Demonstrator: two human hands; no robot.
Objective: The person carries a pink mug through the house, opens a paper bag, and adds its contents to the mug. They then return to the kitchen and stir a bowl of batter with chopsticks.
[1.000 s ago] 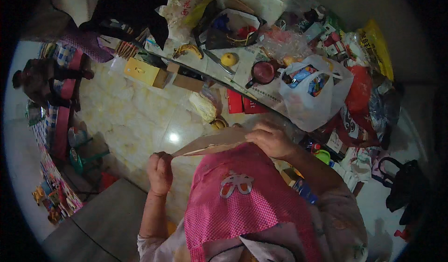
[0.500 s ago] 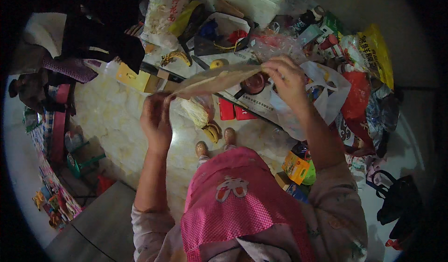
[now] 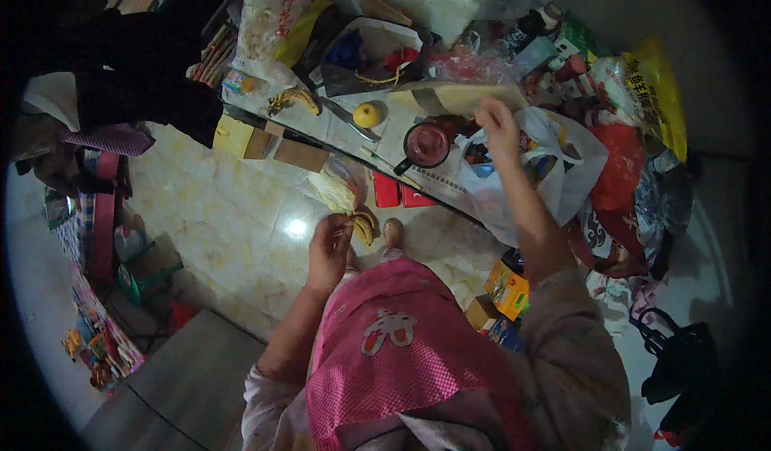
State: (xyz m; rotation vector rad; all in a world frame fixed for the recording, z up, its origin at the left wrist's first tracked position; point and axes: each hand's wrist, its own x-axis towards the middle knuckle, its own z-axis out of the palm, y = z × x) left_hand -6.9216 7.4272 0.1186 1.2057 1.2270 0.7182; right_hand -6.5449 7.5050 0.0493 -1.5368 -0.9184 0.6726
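Note:
My left hand [image 3: 329, 246] is closed low over the floor, beside bananas [image 3: 363, 228]; small pale strands show at its fingertips, too small to name. My right hand [image 3: 498, 126] is raised over the long bench [image 3: 439, 179], fingers bent and pinched, what they hold unclear. Just behind it a flat brown paper sheet or bag [image 3: 446, 97] lies on the bench. Near that hand are a dark-red mug [image 3: 426, 146] and a white plastic bag [image 3: 542, 194] of packets. A yellow fruit [image 3: 367, 114] and a knife [image 3: 349, 123] lie farther left.
Bagged goods [image 3: 614, 186] pile at the right, above a black handbag [image 3: 675, 355]. Dark clothing [image 3: 136, 41] covers the upper left. Cardboard boxes [image 3: 301, 152] and red boxes [image 3: 385, 190] stand under the bench edge. A green stool [image 3: 138, 284] is at the left.
The brown sheet, earlier stretched between both my hands, now lies on the bench. My left hand has moved right and is low; my right hand is farther up, by the sheet.

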